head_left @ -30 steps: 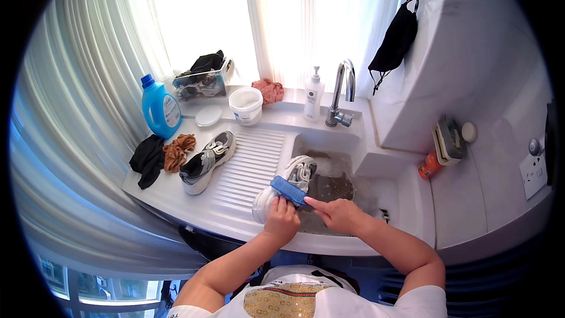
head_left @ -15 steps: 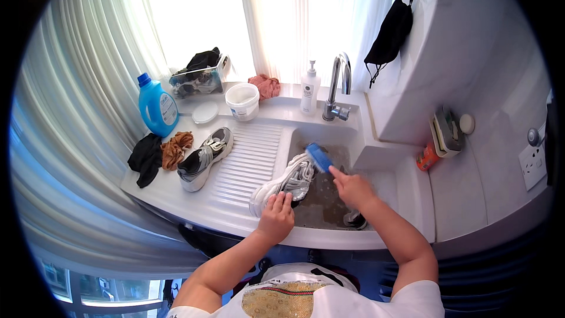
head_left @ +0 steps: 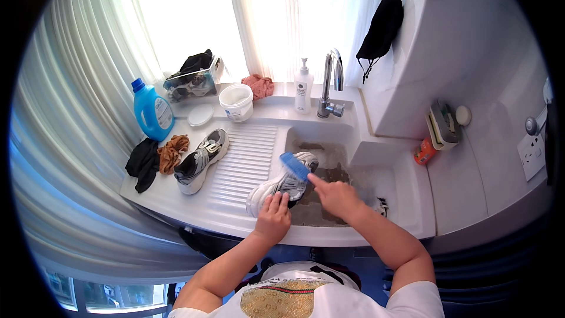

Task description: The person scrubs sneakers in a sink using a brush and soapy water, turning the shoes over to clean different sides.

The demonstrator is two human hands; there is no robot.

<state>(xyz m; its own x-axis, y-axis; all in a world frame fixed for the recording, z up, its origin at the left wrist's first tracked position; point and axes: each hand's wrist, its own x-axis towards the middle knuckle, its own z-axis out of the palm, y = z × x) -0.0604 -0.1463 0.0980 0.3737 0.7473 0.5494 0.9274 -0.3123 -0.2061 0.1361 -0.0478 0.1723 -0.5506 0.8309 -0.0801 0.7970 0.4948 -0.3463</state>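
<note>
A white-and-grey sneaker (head_left: 263,193) lies tilted across the sink's left edge, over the ribbed drainboard. My left hand (head_left: 273,219) is closed on its near side, fingers on the upper and the thumb hidden. My right hand (head_left: 336,199) grips the handle of a blue scrubbing brush (head_left: 294,166), whose head lies across the upper part of the sneaker. Below them, the sink (head_left: 321,234) holds murky water. A small black-and-white item (head_left: 382,206) sits at the sink's right side, partly behind my right forearm; I cannot make out its kind.
Left of the drainboard (head_left: 247,147) stands another grey sneaker (head_left: 203,162), beside brown (head_left: 172,154) and black cloths (head_left: 143,165). Behind are a blue detergent bottle (head_left: 153,112), a white tub (head_left: 236,103), a pump bottle (head_left: 303,88) and the faucet (head_left: 331,85).
The brush in my right hand has moved left and nearer, over the sneaker's upper. My left hand stays on the sneaker. The black-and-white item shows farther right.
</note>
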